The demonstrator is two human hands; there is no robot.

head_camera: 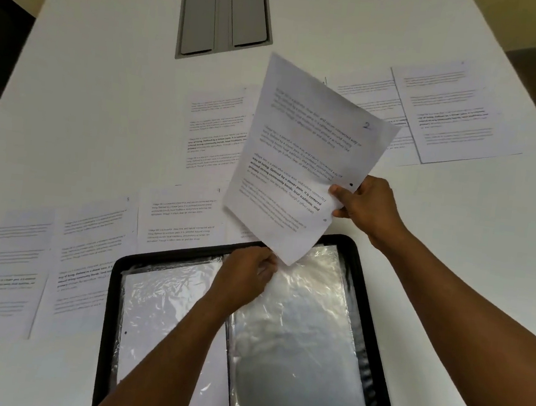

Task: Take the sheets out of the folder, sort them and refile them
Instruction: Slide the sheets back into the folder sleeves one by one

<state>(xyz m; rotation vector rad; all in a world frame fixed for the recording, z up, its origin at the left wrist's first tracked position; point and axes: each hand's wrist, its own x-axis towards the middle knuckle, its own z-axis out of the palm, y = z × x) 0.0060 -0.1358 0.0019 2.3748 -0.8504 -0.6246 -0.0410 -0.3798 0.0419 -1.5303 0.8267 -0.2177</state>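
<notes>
White bench (107, 86) fills the frame, with a grey recessed panel (226, 13) at upper centre. Printed sheets lie flat at lower left (85, 256), centre (216, 131) and upper right (451, 113). An open black folder (110, 302) with clear plastic sleeves (294, 321) sits at bottom centre. Above it, the right hand (367, 206) pinches a tilted sheet marked "2" (304, 160) by its punched edge. The left hand (247, 275), fingers curled, grips the top edge of a sleeve.
</notes>
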